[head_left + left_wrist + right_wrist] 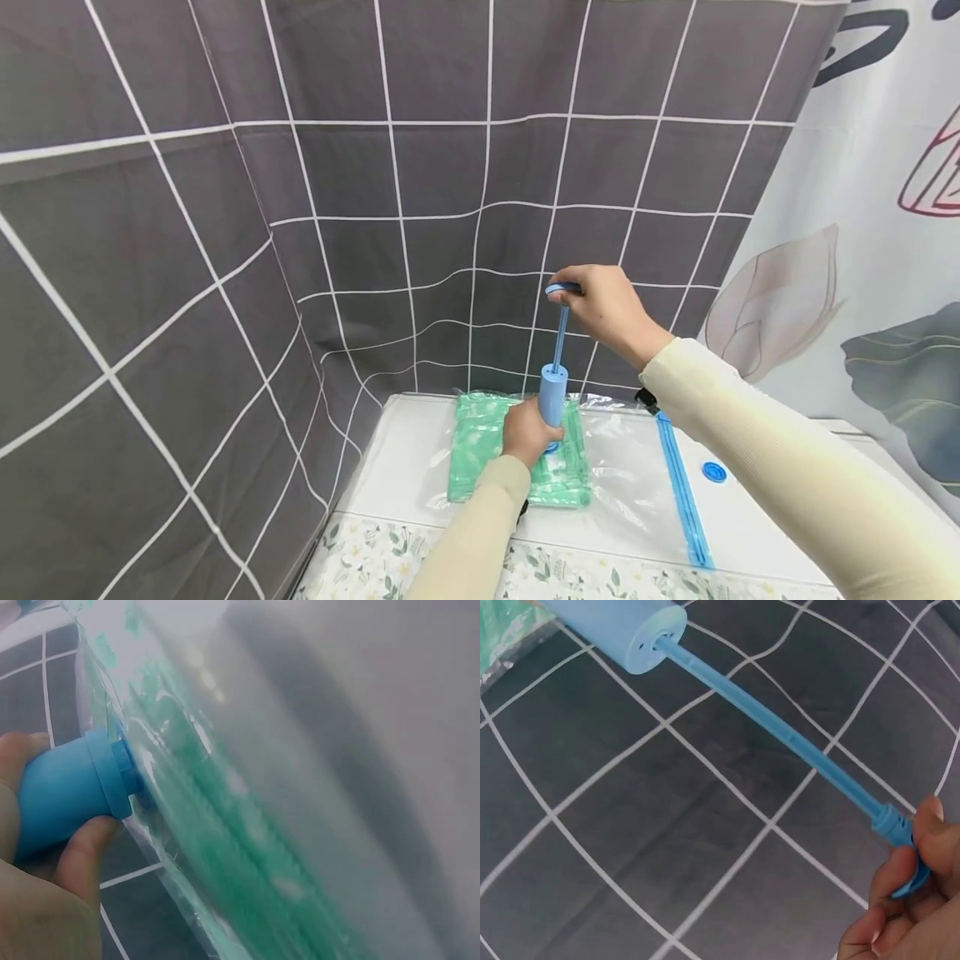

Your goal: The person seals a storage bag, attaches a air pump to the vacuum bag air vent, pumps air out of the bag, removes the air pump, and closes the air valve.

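A blue hand pump stands nearly upright on a clear vacuum storage bag with folded green fabric inside. My left hand grips the pump's barrel low down, its nozzle end at the bag's blue valve. In the left wrist view the barrel sits between thumb and fingers. My right hand holds the pump handle above, with the rod drawn far out. The right wrist view shows the fingers curled round that handle.
A blue zip strip runs along the bag's right end. Beside it a round blue cap lies on the white surface. Floral cloth covers the near edge. A dark grid-patterned curtain hangs behind and to the left.
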Demonstrator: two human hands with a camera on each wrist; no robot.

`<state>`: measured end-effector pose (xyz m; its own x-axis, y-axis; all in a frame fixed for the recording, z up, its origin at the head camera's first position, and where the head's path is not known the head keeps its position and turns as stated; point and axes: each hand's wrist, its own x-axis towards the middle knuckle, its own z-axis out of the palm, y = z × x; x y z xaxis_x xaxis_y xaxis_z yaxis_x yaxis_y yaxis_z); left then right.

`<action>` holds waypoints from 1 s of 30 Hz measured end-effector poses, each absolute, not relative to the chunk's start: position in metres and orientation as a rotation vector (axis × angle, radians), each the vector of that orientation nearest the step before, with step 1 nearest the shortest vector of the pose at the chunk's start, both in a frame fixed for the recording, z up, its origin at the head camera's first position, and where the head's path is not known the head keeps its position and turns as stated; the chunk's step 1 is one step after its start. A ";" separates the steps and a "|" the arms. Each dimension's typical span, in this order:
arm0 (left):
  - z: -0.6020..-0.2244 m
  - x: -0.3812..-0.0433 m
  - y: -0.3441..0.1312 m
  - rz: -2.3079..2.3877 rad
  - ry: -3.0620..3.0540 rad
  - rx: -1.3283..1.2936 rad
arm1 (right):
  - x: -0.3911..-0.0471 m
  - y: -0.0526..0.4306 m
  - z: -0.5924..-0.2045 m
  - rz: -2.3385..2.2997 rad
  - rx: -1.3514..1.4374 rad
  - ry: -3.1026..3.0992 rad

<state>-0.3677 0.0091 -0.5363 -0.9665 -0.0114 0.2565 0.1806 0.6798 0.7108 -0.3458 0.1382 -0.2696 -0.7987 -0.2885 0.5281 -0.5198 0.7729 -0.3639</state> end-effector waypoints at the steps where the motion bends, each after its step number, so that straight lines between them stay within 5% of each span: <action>1: -0.536 -0.368 0.009 -1.165 -2.656 -0.139 | -0.346 0.138 -0.270 0.704 0.595 -2.513; 11: -0.530 -0.372 0.009 -1.113 -2.689 -0.129 | -0.360 0.137 -0.287 0.686 0.566 -2.539; 30: -0.534 -0.376 0.006 -1.053 -2.751 -0.183 | -0.362 0.134 -0.396 0.710 0.580 -2.601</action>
<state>-0.3764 0.0064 -0.5340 -0.9744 0.0472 0.2196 0.1818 0.7401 0.6475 -0.3616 0.1340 -0.3958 -0.8420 -0.2863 0.4572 -0.4788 0.7870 -0.3889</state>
